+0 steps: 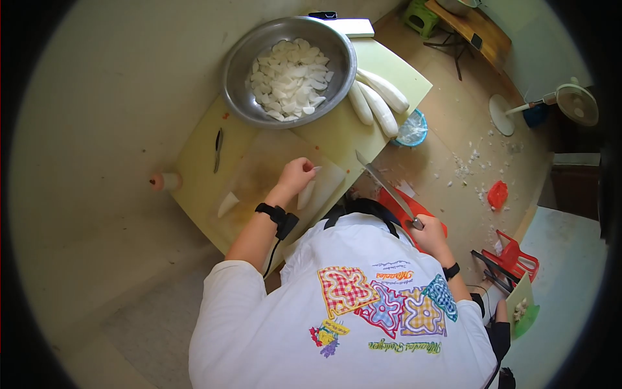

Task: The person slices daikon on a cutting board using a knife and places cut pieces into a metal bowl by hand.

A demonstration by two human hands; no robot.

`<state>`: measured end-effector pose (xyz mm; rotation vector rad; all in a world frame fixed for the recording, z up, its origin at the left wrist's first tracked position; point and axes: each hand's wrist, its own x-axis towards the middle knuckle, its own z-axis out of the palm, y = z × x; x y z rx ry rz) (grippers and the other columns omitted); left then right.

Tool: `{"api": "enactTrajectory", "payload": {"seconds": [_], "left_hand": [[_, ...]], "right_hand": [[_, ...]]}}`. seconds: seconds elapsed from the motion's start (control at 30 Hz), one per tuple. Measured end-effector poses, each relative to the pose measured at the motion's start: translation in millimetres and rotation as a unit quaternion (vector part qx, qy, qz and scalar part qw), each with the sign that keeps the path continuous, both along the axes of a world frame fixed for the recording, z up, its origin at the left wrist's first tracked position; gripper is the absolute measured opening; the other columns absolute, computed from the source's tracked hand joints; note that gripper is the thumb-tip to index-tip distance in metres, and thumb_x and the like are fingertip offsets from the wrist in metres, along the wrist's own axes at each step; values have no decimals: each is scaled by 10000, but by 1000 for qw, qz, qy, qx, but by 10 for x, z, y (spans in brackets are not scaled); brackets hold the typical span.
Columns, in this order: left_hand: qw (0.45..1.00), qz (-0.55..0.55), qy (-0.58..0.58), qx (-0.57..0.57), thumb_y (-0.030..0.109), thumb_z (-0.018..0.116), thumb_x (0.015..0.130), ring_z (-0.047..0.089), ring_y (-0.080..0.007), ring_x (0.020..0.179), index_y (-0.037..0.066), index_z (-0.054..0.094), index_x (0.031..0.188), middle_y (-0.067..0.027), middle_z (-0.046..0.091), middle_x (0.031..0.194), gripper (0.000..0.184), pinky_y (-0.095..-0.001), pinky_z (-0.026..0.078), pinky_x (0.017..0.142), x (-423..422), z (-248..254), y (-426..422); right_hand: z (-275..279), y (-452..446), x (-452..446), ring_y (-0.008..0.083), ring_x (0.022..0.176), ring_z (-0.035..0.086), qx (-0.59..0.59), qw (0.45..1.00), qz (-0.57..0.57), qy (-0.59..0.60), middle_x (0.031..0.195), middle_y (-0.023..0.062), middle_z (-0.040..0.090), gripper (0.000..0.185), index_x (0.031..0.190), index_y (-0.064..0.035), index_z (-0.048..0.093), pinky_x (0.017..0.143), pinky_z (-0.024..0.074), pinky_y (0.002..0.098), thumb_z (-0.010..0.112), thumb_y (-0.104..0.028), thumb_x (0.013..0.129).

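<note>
My left hand (297,175) is closed over the cutting board (259,152), its fingertips pinched on a small white radish slice (317,169). Just below that hand lies a cut length of peeled white radish (306,194), and another radish piece (228,204) rests at the board's left side. Off the table's near right edge, my right hand (429,233) grips a knife (389,186) by its handle, the blade angled up toward the table. A large metal bowl (233,84) holding many white radish slices (291,78) stands at the back.
Several whole peeled radishes (378,107) lie right of the bowl. A peeler (218,150) and a bottle (166,181) are on the left. Beside the table stands a lined blue bin (413,128). Scraps litter the floor near a fan (502,117) and a red stool (518,256).
</note>
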<state>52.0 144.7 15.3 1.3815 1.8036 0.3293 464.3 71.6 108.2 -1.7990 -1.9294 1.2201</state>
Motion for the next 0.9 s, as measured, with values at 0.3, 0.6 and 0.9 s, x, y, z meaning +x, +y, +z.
{"api": "enactTrajectory", "payload": {"seconds": [0.3, 0.6, 0.9], "left_hand": [[798, 344, -475, 135, 170, 768, 875, 610, -91, 791, 48, 657, 1090, -25, 693, 959, 271, -237, 493, 712, -316, 880, 641], [965, 180, -171, 88, 160, 749, 859, 629, -127, 783, 41, 680, 1071, -62, 696, 945, 252, -297, 530, 736, -323, -87, -745], [982, -24, 61, 179, 199, 725, 829, 636, -276, 1010, 56, 698, 1074, -129, 679, 1082, 285, -393, 514, 876, -291, 4, -1084]], "right_hand": [[9, 105, -51, 261, 506, 478, 4, 1000, 12, 14, 582, 168, 498, 346, 662, -5, 523, 516, 391, 383, 730, -222, 835], [-8, 328, -312, 277, 518, 508, -33, 994, 98, -20, 599, 185, 537, 289, 685, -6, 573, 533, 421, 386, 718, -209, 832], [11, 704, -824, 345, 573, 569, -95, 964, 244, -55, 655, 207, 598, 240, 759, -15, 665, 571, 460, 415, 721, -238, 827]]}}
